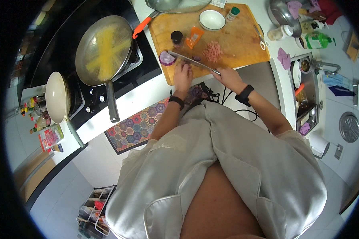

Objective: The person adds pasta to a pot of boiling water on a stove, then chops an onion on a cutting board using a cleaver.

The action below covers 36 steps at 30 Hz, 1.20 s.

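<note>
My right hand [229,79] is closed round the handle of a kitchen knife [195,62], whose blade points left across the near part of the wooden cutting board [243,36]. Close to the blade, on its near side, my left hand [182,77] has its fingers bent and drawn together over the board; whatever lies under them is hidden. A cut half of a red onion [166,58] rests by the knife's tip, at the board's left edge. Just beyond the blade is a small dark purple piece [196,58]. Chopped pink meat [213,51] lies heaped farther right.
An orange packet [194,37], a dark-lidded jar [176,38], a white bowl [212,20] and a green-capped jar [233,14] stand on the board. Scissors [262,43] lie at its right edge. Left, a pan of dry spaghetti [105,51] sits on the stove; the sink [313,79] is right.
</note>
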Tool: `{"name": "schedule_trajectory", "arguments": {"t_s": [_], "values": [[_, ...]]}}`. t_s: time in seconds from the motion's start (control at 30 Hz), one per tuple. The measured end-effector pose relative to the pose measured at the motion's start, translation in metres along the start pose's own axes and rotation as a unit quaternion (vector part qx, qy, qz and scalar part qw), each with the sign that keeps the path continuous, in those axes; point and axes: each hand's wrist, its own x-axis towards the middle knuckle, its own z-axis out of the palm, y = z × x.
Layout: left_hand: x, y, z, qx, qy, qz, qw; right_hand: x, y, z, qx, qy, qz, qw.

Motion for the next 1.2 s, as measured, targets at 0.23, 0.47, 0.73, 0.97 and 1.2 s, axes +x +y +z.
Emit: {"name": "schedule_trajectory", "arguments": {"t_s": [0.23, 0.47, 0.73, 0.97, 1.2], "values": [[0.003, -0.02, -0.015, -0.004, -0.009, -0.047, 0.999, -0.008, 0.015, -0.015, 0.011, 0.018, -0.026, 0.999], [0.007, -0.007, -0.034, -0.124, -0.013, -0.113, 0.986, -0.009, 0.016, -0.036, 0.072, 0.053, -0.048, 0.995], [0.038, 0.014, -0.02, -0.783, -0.037, -0.375, 0.495, -0.016, 0.01, -0.036, 0.256, 0.075, -0.082, 0.96], [0.032, -0.003, -0.004, -0.899, -0.151, -0.255, 0.324, -0.021, 0.004, -0.037, 0.481, -0.066, 0.064, 0.872], [0.044, 0.017, -0.013, -0.869, -0.083, -0.345, 0.345, -0.023, 0.005, -0.032, 0.554, -0.105, 0.107, 0.819]]}}
